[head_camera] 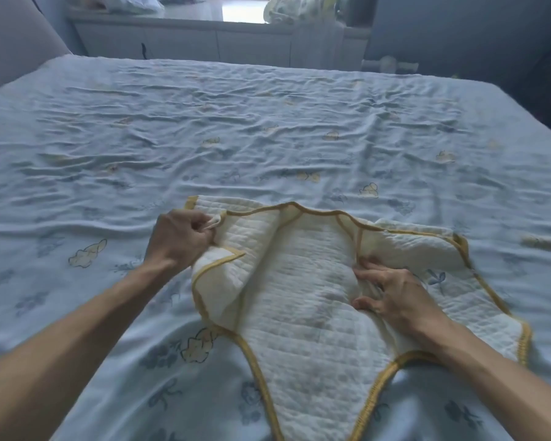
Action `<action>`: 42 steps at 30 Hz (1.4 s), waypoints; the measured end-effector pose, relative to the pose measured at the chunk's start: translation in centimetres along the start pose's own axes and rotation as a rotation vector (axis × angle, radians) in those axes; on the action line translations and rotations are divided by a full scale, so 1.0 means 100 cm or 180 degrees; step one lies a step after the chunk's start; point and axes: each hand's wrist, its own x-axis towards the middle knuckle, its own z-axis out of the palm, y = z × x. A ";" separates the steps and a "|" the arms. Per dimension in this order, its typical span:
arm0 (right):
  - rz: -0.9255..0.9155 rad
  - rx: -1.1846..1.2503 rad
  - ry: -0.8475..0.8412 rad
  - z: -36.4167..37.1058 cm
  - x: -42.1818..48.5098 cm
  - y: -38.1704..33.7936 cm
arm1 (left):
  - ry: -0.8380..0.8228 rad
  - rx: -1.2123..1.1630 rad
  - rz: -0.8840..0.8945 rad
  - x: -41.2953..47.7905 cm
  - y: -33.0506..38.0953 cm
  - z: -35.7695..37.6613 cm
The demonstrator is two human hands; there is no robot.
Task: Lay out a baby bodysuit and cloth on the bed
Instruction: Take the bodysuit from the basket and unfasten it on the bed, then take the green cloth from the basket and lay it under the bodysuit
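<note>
A cream quilted baby bodysuit with yellow trim lies on the bed, front flaps spread open, neckline away from me. My left hand pinches a small white tie at the edge of the left flap, which is folded and partly lifted. My right hand lies on the right side of the body panel, fingers bent and pressing into the fabric near the inner seam. The right flap spreads out flat past that hand. No separate cloth is visible.
The bed carries a wrinkled pale-blue sheet with yellow and blue prints. A low white cabinet stands beyond the far edge, with a patterned bundle on top. A padded headboard rises at the left.
</note>
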 end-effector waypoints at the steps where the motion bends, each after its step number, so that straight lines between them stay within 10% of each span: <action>1: 0.0009 -0.0017 -0.0020 0.000 0.001 0.000 | -0.0073 0.0195 -0.0002 0.007 -0.014 -0.001; 20: 0.0603 -0.0539 -0.0713 -0.028 0.014 -0.037 | -0.0757 0.0180 0.0302 -0.011 0.015 -0.047; 42: -0.0111 0.0269 0.0436 -0.502 -0.271 -0.406 | -0.0814 -0.0510 0.1198 -0.172 0.385 -0.507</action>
